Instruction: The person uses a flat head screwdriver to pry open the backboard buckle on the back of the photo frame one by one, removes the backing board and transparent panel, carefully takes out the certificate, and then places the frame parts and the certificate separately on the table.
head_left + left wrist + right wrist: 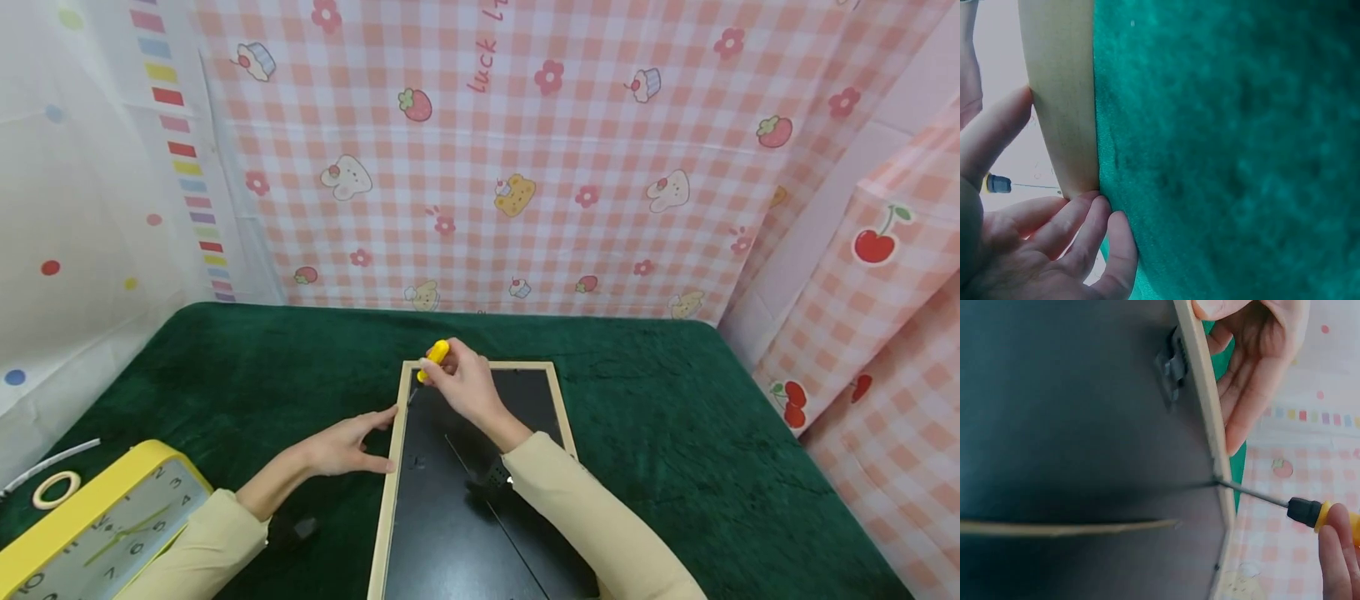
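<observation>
A picture frame with a pale wooden border and a black back panel lies on the green cloth. My right hand grips the yellow handle of a screwdriver. Its thin shaft slants down, the tip touching the inner edge of the border near the far left corner. My left hand rests against the frame's outer left side, thumb and fingers spread apart along the wood. Beside that edge, a small metal fitting sits on the panel in the right wrist view.
A yellow clock lies at the near left, partly behind the left sleeve. Farther left are a pale ring and a white cable. Dark green cloth covers the table, with a checked curtain behind it.
</observation>
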The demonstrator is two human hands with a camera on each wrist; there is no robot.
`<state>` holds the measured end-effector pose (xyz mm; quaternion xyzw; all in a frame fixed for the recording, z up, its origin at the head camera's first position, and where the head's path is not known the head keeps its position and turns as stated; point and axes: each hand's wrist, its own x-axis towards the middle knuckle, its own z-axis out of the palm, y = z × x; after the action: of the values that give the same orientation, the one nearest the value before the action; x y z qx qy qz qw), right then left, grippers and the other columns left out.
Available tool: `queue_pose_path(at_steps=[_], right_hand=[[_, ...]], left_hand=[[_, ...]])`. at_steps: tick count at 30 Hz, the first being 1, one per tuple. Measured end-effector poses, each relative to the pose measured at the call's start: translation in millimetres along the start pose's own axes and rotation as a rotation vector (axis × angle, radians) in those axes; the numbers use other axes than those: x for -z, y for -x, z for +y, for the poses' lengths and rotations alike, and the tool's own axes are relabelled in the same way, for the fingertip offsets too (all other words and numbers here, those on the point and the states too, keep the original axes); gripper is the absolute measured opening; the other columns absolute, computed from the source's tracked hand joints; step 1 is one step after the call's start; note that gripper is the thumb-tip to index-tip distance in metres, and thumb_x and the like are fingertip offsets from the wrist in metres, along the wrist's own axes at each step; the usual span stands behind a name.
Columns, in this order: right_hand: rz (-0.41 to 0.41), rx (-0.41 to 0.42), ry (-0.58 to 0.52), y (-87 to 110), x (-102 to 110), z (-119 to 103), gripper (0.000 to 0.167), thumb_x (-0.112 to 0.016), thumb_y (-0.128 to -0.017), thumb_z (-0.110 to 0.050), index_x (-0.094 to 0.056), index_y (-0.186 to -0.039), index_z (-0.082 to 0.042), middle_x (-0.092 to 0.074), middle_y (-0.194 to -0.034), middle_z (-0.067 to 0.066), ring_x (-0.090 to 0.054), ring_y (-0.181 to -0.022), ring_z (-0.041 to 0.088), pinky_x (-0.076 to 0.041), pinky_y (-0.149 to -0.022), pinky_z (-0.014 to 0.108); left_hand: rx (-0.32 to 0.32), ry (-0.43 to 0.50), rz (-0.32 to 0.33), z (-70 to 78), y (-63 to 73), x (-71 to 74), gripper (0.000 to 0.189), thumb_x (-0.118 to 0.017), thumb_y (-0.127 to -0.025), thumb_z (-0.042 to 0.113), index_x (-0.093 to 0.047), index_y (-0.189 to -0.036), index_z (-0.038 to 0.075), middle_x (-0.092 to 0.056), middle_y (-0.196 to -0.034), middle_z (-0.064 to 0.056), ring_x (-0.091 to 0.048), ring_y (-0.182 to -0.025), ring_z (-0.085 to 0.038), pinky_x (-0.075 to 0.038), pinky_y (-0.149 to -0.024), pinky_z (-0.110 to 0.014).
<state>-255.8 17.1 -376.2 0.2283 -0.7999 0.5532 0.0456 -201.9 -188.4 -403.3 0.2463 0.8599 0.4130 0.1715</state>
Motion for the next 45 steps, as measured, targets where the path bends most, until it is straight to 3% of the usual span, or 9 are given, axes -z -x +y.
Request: queue_pose_path(at_steps=[5, 10, 20, 28, 37, 45], right_hand=[[-0.033, 0.028, 0.151, -4.0, -6.3, -10.6, 0.022, -0.058, -0.086, -0.028, -0.053, -0.097, -0.009, -0.061, -0.074, -0.005, -0.058, -0.065, 0.008, -0.046, -0.059, 0.021], [-0.028, 0.063, 0.256, -7.0, -12.1, -18.2, 0.025, -0.058, -0.086, -0.03, -0.054, -0.099, -0.009, -0.06, -0.077, -0.004, -0.055, -0.064, 0.005, -0.045, -0.059, 0.018], [-0.005, 0.122, 0.362, -9.4, -22.5, -24.4, 0.027, -0.06, -0.085, -0.029, -0.056, -0.1, -0.007, -0.062, -0.083, 0.0, -0.057, -0.068, 0.007, -0.045, -0.061, 0.017], [-0.029, 0.074, 0.263, -7.3, -11.5, -17.8, 0.024, -0.058, -0.086, -0.03, -0.055, -0.098, -0.009, -0.059, -0.076, -0.003, -0.056, -0.065, 0.006, -0.045, -0.059, 0.018], [-0.037, 0.094, 0.203, -4.1, -6.2, -13.6, 0.022, -0.057, -0.086, -0.028, -0.054, -0.096, -0.009, -0.06, -0.076, -0.004, -0.058, -0.066, 0.007, -0.046, -0.059, 0.019], [0.027, 0.016, -0.093, 1.6, 17.3, -6.5, 0.029, -0.058, -0.085, -0.027, -0.055, -0.1, -0.003, -0.063, -0.086, 0.007, -0.061, -0.071, 0.018, -0.049, -0.065, 0.025]], left_hand=[[-0.011, 0.0, -0.005, -0.2, 0.2, 0.1, 0.082, -0.067, -0.079, 0.027, -0.019, -0.138, -0.004, -0.032, -0.132, -0.022, -0.033, -0.115, -0.033, -0.035, -0.084, -0.052], [-0.003, -0.007, -0.003, -0.2, -0.4, 0.5, 0.082, -0.067, -0.079, 0.028, -0.019, -0.137, -0.005, -0.032, -0.132, -0.022, -0.033, -0.115, -0.033, -0.035, -0.084, -0.052], [0.003, -0.009, -0.002, -0.3, 1.7, -0.2, 0.082, -0.067, -0.079, 0.028, -0.02, -0.136, -0.007, -0.032, -0.132, -0.023, -0.032, -0.115, -0.035, -0.035, -0.084, -0.053], [0.002, 0.015, -0.006, -0.8, 0.4, 0.2, 0.082, -0.067, -0.079, 0.027, -0.018, -0.138, -0.004, -0.029, -0.133, -0.022, -0.031, -0.116, -0.034, -0.033, -0.085, -0.055], [-0.015, 0.018, -0.01, -0.9, 0.3, -0.7, 0.082, -0.066, -0.08, 0.026, -0.016, -0.139, -0.002, -0.028, -0.134, -0.022, -0.03, -0.116, -0.035, -0.032, -0.086, -0.056], [-0.005, -0.011, -0.004, -1.1, 1.3, 0.2, 0.082, -0.067, -0.079, 0.027, -0.017, -0.139, -0.001, -0.03, -0.134, -0.021, -0.031, -0.116, -0.033, -0.034, -0.085, -0.053]])
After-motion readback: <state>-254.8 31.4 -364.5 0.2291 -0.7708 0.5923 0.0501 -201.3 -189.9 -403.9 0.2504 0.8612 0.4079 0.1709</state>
